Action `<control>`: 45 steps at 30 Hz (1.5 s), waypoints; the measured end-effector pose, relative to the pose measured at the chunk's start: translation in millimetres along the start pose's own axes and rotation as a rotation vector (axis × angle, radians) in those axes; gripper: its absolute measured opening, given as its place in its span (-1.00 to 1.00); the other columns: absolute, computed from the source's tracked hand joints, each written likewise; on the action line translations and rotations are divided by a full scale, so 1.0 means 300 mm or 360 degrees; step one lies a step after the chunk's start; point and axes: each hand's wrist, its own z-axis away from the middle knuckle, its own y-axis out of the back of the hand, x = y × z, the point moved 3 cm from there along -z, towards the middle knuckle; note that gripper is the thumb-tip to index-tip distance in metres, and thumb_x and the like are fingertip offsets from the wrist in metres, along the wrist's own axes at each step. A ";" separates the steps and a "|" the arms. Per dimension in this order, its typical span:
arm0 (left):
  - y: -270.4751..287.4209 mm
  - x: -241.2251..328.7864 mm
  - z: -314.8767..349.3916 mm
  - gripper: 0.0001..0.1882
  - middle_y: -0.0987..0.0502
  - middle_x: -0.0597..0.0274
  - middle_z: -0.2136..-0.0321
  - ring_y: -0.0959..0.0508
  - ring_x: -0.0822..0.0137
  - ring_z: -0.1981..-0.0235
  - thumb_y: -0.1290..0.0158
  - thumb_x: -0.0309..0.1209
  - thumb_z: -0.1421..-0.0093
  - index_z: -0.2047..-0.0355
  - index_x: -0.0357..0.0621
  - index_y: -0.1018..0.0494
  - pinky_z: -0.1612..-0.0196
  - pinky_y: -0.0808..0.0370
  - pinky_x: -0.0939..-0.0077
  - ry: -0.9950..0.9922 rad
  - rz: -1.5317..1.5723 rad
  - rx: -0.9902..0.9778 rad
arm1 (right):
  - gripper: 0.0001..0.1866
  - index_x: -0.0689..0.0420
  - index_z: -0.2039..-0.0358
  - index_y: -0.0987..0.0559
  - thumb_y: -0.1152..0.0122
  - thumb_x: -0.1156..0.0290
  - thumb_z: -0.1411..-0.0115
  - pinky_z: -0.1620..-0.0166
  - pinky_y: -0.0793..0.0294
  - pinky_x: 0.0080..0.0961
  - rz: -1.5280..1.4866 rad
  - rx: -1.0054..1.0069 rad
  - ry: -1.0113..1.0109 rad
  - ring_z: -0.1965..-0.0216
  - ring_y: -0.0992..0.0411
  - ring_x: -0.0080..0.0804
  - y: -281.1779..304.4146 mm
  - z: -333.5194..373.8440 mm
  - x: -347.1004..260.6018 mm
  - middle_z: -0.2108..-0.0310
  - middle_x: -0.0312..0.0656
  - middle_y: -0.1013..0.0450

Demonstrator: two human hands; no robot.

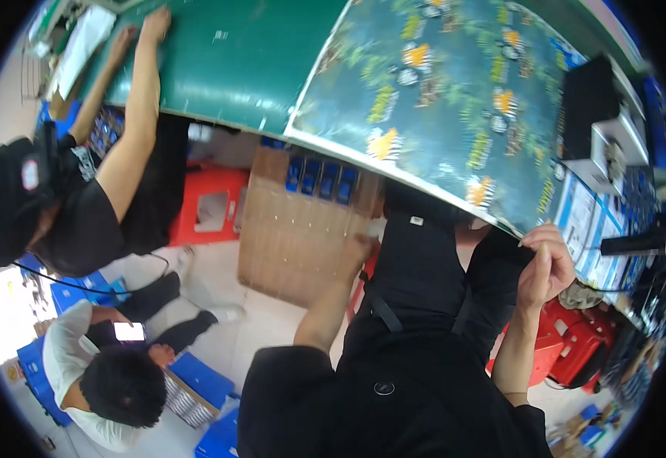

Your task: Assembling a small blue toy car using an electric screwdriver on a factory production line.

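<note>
My left hand is low beside my thigh, at the right side of a brown board-like tray below the table's front edge. It is blurred, and its fingers and anything in them cannot be made out. A thin red edge, apparently of a stool, shows just under it. At the front right corner of the table, my right hand has its fingers curled over the edge, thumb raised. That corner is covered by a mat printed with orange, green and white shapes.
Blue parts sit in a row on the tray. Left, a person in black reaches over the green tabletop; below, a seated person holds a phone. Red stools, blue boxes and a red case stand around.
</note>
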 end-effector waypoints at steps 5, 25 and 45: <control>0.116 0.110 0.267 -0.58 -0.62 0.02 0.25 -0.63 0.26 0.27 0.17 -0.22 -0.41 0.11 -0.33 -0.53 0.28 -0.57 0.42 0.0038 0.0229 -0.0114 | -0.93 0.33 0.41 -0.56 -0.18 0.65 -0.04 0.34 -0.51 -0.50 0.0318 0.0395 0.0032 0.45 -0.52 -0.29 0.377 0.136 -0.039 0.46 -0.01 -0.54; -0.440 1.742 1.124 -0.81 -0.59 0.12 0.38 -0.57 0.42 0.42 -0.04 -0.46 -0.30 0.18 -0.37 -0.49 0.32 -0.48 0.61 -0.1721 -0.0011 -0.0902 | -0.66 0.28 0.38 -0.54 -0.38 0.33 0.11 0.32 -0.40 -0.38 -0.0246 0.0704 -0.0327 0.45 -0.40 -0.37 0.809 -0.109 0.013 0.53 -0.13 -0.44; -1.577 2.370 1.428 0.13 -0.35 -0.14 -0.12 -0.23 -0.06 -0.22 -0.21 0.48 0.30 0.02 -0.37 -0.50 -0.24 -0.11 -0.07 -0.2849 -0.2150 -0.0237 | -0.70 0.30 0.29 -0.52 -0.40 0.41 -0.02 0.36 -0.42 -0.45 -0.0502 0.0421 -0.0242 0.49 -0.41 -0.44 1.068 0.245 -0.332 0.50 -0.09 -0.50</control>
